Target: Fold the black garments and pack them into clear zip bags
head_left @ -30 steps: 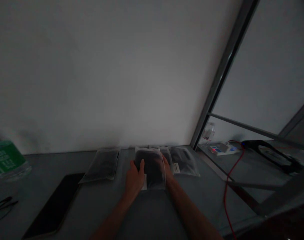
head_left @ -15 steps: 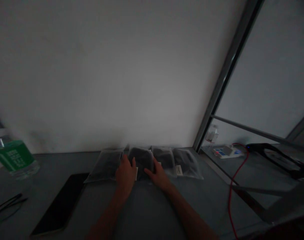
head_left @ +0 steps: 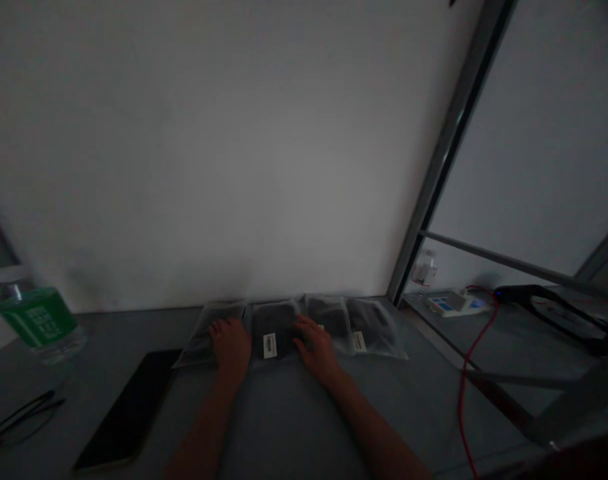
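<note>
At ten o'clock a bottle [head_left: 43,321] is wearing a green label [head_left: 37,316] with pale characters; near twelve a white sticker [head_left: 270,345] is showing on a dark pouch [head_left: 278,319], and at one a pale tag [head_left: 359,342] on the rightmost pouch [head_left: 378,327]. I'm making out no words.

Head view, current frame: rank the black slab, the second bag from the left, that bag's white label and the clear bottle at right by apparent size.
Black slab
Second bag from the left
Clear bottle
White label
The slab looks nearest, which may exaggerate its lead.
</note>
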The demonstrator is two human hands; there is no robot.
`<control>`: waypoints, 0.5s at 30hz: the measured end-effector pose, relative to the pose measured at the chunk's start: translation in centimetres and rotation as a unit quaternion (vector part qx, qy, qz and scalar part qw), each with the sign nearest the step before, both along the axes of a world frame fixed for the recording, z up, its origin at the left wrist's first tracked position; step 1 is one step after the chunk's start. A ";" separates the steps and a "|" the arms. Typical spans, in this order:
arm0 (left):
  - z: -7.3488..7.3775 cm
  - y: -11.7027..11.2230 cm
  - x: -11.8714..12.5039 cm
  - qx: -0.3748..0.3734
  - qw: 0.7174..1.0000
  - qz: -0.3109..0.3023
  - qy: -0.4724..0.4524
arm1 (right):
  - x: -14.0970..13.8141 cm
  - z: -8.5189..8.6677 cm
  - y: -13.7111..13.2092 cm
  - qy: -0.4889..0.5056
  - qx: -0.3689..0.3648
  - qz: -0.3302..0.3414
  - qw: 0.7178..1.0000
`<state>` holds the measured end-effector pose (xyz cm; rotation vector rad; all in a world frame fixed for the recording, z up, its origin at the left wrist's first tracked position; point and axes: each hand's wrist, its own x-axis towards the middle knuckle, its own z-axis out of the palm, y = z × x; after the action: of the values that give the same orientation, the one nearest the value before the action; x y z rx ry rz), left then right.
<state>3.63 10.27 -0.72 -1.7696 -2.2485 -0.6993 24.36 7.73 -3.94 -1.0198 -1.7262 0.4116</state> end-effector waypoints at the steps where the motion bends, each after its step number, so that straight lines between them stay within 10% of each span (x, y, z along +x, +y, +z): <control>1: 0.0 0.1 -0.2 -0.004 1.000 -0.005 -0.002 | -0.2 0.3 -0.3 0.012 -0.012 0.028 0.999; 15: 5.2 -2.9 1.2 0.202 0.969 0.017 -0.142 | -1.6 2.1 -1.4 0.186 -0.193 0.195 0.944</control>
<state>4.86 7.39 4.45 -1.5067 -2.0923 -1.3672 22.77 6.38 -1.83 -0.7932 -1.5240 1.1588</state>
